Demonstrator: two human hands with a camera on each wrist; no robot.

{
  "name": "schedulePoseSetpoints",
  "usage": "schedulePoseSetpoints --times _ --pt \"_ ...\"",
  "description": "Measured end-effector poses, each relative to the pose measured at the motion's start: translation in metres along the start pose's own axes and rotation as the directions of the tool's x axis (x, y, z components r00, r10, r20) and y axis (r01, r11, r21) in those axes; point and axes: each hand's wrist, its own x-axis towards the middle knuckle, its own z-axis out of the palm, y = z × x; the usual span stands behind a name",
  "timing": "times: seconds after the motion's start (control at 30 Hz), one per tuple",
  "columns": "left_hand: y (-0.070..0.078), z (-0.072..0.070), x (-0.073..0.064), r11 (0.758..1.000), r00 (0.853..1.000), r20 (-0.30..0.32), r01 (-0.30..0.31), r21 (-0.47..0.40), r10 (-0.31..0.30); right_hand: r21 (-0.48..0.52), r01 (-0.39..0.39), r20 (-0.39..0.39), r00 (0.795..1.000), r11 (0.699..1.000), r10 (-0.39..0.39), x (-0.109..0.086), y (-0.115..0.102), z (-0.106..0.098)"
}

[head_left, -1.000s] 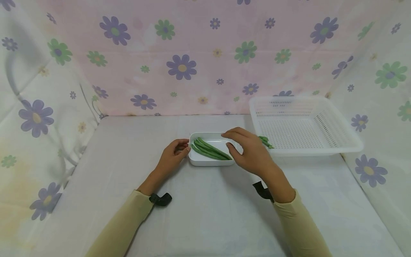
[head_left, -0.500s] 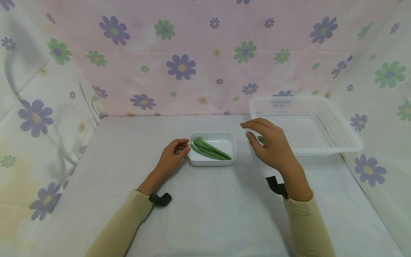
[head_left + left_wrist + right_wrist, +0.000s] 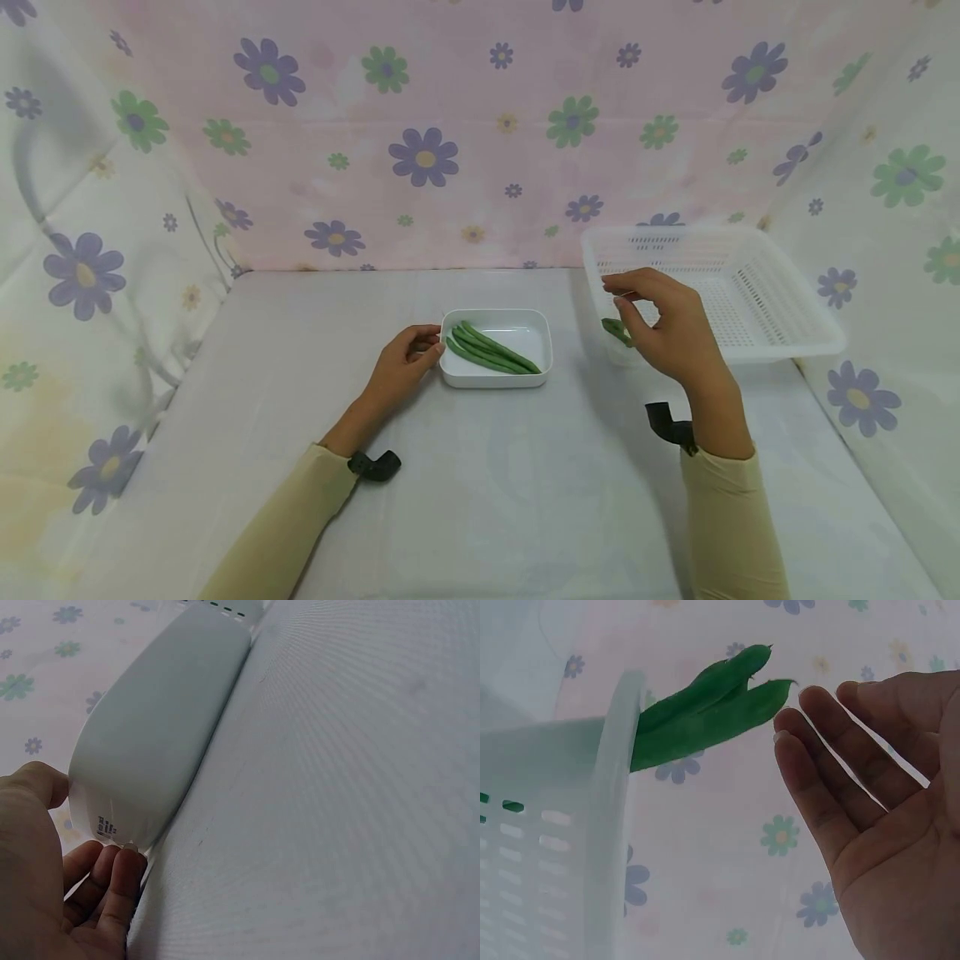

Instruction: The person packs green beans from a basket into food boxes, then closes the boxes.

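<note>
Smooth, slender green beans [image 3: 495, 352] lie bunched diagonally in a glossy white rectangular dish [image 3: 495, 381] with rounded corners. The left hand [image 3: 401, 358] grips the dish's end wall between thumb and bent fingers. More bean pods [image 3: 705, 709], tips pointed, jut over the rim of a slotted white plastic basket [image 3: 787, 350]. Near those tips, the right hand [image 3: 675, 329] curves loosely, grasping nothing. A finely textured white cloth [image 3: 480, 500] lies beneath.
</note>
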Motion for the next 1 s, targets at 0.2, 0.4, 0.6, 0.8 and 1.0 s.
schedulePoseSetpoints --times 0.2,0.4,0.6,0.8,1.0 --pt "-0.001 -0.001 0.000 1.000 1.000 0.003 -0.002 0.005 0.002 -0.034 -0.033 0.018 0.999 0.999 0.034 -0.004 0.014 -0.006" --pt "-0.001 0.000 0.000 1.000 1.000 0.001 0.001 -0.008 -0.001 -0.064 -0.097 0.063 0.993 0.993 0.101 -0.009 0.028 -0.009" --pt "-0.003 0.000 0.000 1.000 1.000 0.002 0.000 -0.022 0.000 -0.089 -0.230 0.161 0.957 0.969 0.241 -0.015 0.038 -0.011" --pt "0.001 0.000 -0.001 1.000 1.000 0.005 0.010 -0.001 -0.010 -0.110 -0.273 0.245 0.924 0.956 0.292 -0.020 0.048 -0.011" --pt "0.001 0.000 -0.001 1.000 1.000 0.007 0.011 0.007 -0.011 -0.114 -0.340 0.304 0.883 0.934 0.359 -0.023 0.055 -0.007"
